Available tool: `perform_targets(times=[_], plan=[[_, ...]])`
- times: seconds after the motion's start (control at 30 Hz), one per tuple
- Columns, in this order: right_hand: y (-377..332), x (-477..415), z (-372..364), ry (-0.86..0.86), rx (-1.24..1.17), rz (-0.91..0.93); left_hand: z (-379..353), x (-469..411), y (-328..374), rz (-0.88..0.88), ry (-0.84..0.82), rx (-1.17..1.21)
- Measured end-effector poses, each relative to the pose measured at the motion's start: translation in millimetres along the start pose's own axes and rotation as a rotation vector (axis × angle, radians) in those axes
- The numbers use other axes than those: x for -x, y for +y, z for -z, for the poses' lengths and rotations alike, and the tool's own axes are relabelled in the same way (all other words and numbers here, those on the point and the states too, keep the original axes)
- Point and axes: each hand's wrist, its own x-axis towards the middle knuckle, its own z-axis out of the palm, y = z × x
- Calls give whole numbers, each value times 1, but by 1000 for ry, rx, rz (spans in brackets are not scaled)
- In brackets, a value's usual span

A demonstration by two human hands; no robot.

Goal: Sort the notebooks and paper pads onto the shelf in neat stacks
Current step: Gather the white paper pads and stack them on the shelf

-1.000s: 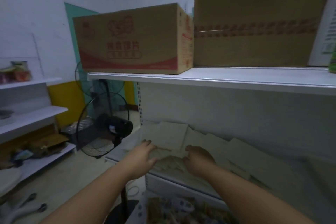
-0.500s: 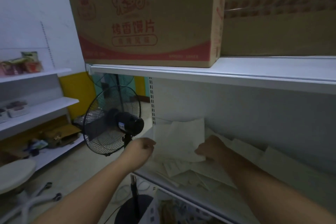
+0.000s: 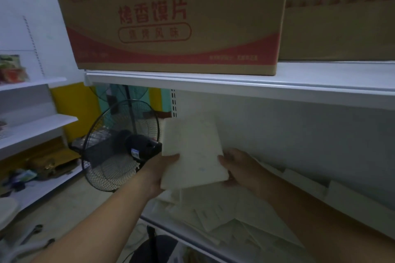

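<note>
Your left grip holds the left edge of a white paper pad, with the thumb lying across the top face and the fingers hidden beneath it. Your right grip holds the right edge, fingers curled round the pad near its lower corner. Between the two, the pad hangs in the air, tilted with its far end higher, over the left end of the lower shelf and clear of the papers under it. Below the pad, loose pads and notebooks lie scattered on that shelf, overlapping at odd angles, none squared into a stack. To the right, more pale pads sit close to the shelf's back panel; whether they lean on it or lie flat you cannot tell in this dim light. Above your hands runs the upper shelf, carrying a cardboard box with a red band and red printed characters, and a plain brown cardboard box just beside it on the right. Left of the shelving stands a black pedestal fan on the floor, its cage near your left wrist. Beyond it, a white side rack stands against the wall, with coloured packets on its top board.
</note>
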Motion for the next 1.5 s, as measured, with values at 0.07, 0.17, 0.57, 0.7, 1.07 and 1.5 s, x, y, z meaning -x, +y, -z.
perform_targets(times=[0.07,0.17,0.57,0.7,1.07,1.5], plan=[[1,-5,0,147,183,0,22,-9,5,-37,-32,-4],[11,-3,-4,192,918,-12,56,-19,14,-19,-35,-8],[31,16,-62,103,1449,-231,120,-28,20,77,-353,46],[26,22,-73,146,1486,-183,129,-31,13,139,-353,25],[1,42,-97,465,1404,466,121,-29,23,192,-272,-156],[34,53,-55,535,1197,-480,75,-36,18,146,-313,-165]])
